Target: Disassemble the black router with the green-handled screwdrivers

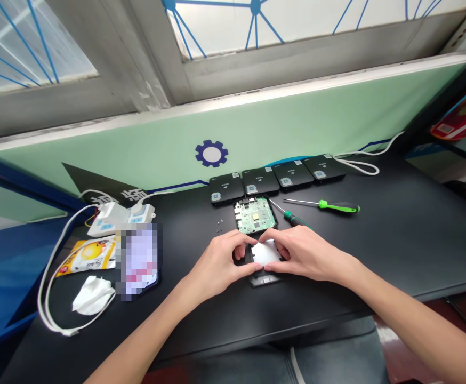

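My left hand (222, 262) grips the left edge of a flat silver plate (265, 253) between thumb and fingers. From the other side, my right hand (307, 254) grips the plate's right edge. The plate lies over a black plastic cover (265, 281), whose front part shows below my thumbs. Whether the plate is seated in the cover or just above it, I cannot tell. Just beyond my fingertips sits an open black box with a green circuit board (256, 215) inside. Several tiny screws (219, 231) lie left of that box.
A dark green screwdriver (292, 217) and a bright green one (339, 207) lie to the right. Several closed black boxes (260, 181) line the wall. On the left are a power strip (137, 214), a snack packet (91, 255), a blurred phone-like slab (140, 261), a crumpled tissue (93, 295) and white cables (46, 288).
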Motion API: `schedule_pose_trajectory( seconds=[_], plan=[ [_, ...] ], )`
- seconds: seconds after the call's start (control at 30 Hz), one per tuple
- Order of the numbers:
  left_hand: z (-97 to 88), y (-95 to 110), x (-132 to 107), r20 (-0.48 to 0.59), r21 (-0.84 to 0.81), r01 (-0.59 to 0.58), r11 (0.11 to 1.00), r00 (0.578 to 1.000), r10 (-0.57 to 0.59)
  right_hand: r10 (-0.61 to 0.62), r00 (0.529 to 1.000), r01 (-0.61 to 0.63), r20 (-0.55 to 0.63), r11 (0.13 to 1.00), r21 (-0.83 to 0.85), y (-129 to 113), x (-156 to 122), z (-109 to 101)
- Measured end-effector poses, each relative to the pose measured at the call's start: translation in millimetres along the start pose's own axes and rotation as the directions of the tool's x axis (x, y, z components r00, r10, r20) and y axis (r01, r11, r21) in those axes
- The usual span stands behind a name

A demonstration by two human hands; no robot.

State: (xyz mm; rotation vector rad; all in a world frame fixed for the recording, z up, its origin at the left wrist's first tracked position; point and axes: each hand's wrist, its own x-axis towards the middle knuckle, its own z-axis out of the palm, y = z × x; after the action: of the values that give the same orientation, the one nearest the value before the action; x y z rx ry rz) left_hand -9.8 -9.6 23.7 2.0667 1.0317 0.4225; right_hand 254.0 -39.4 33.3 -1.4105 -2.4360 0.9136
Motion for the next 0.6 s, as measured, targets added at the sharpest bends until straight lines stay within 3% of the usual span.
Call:
schedule_pose_trajectory(
  seconds=[0.6],
  plan=[
    [0.6,-0.2,-0.5,-0.022,0.063,0.009,0.998,1.0,-0.007,-0.032,0.999,0.032,-0.012,0.997,0.065,3.0,-0.5,2.0]
  ],
)
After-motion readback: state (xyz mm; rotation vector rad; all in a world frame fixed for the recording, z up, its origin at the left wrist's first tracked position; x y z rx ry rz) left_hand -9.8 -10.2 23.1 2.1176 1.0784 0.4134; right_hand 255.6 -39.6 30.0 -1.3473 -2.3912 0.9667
